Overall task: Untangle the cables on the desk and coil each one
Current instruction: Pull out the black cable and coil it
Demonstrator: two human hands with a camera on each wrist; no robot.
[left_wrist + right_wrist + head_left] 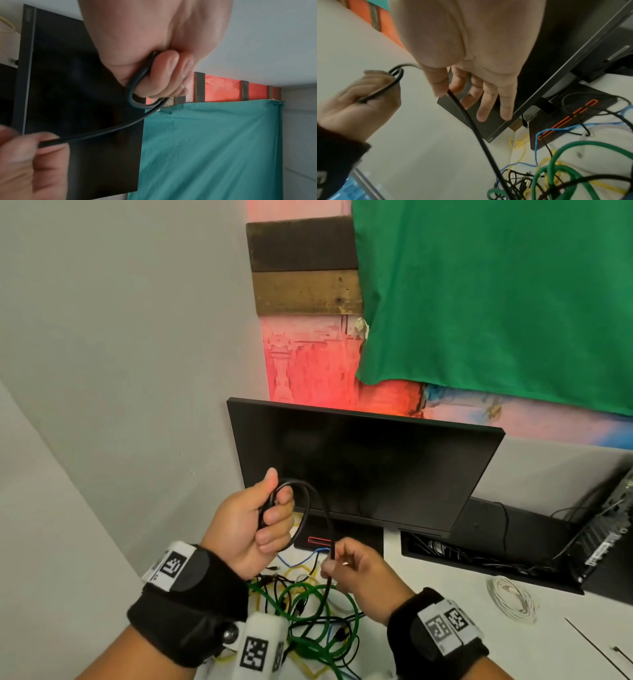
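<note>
Holding a small loop of black cable point(301, 510) in front of the monitor point(370, 470), the left hand point(251, 525) is clenched around it. The right hand point(363, 577) pinches the same cable lower down, seemingly between thumb and forefinger. Below the monitor, tangled cables point(308, 618) lie on the table point(445, 628).
</note>
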